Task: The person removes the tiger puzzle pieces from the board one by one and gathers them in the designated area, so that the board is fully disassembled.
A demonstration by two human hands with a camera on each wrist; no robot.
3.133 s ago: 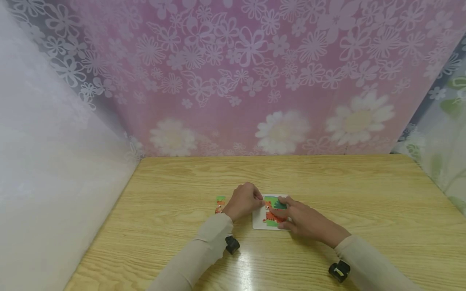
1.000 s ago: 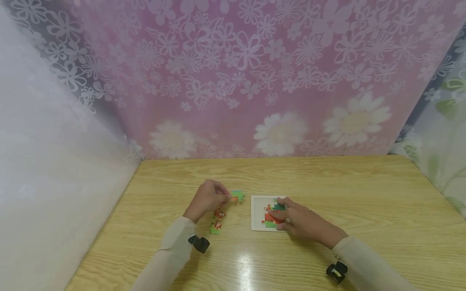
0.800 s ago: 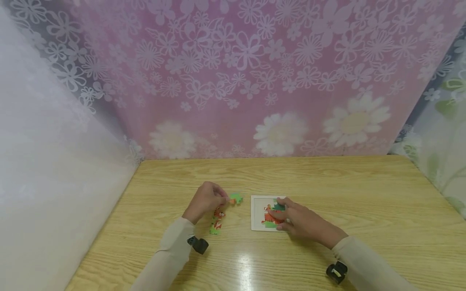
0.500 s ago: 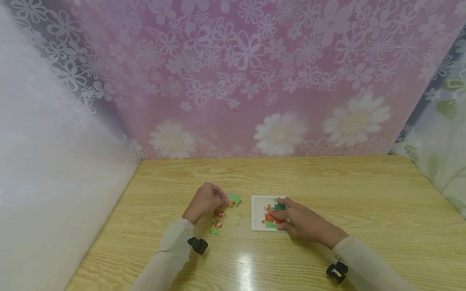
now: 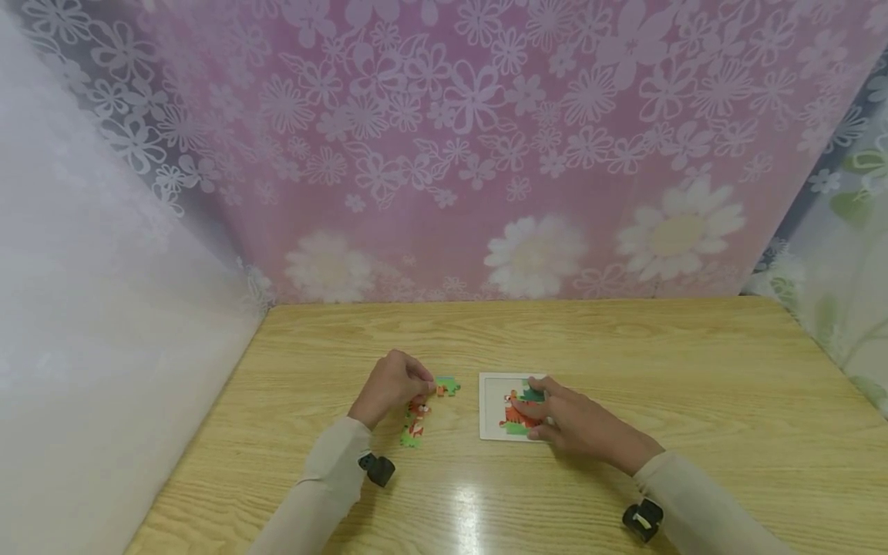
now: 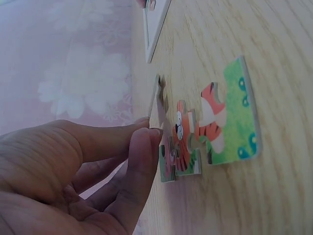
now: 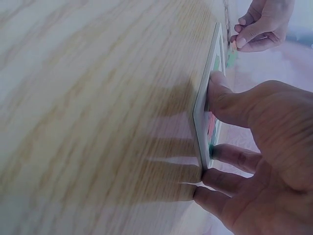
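My left hand (image 5: 394, 385) pinches a green and orange jigsaw piece (image 5: 447, 385) between thumb and fingertips; in the left wrist view the piece stands nearly edge-on. Just below it lie loose tiger pieces: one with a tiger face (image 6: 182, 139) and one with a green base (image 6: 234, 115). To the right is a white puzzle tray (image 5: 491, 424), its left part bare, with joined tiger pieces (image 5: 519, 420) at its right. My right hand (image 5: 586, 422) holds the tray's right end, thumb near the front edge and fingers across the pieces and far edge. It hides part of the picture.
The wooden table (image 5: 333, 339) spreads around both hands. A pink flowered cloth (image 5: 430, 154) hangs behind its back edge, with a pale sheet (image 5: 104, 308) along the left. A small black camera (image 5: 378, 468) is strapped to each wrist.
From over the tray's left side, my left hand has moved left with the green and orange piece, then lowered it slightly towards the loose pieces. My right hand stays on the tray.
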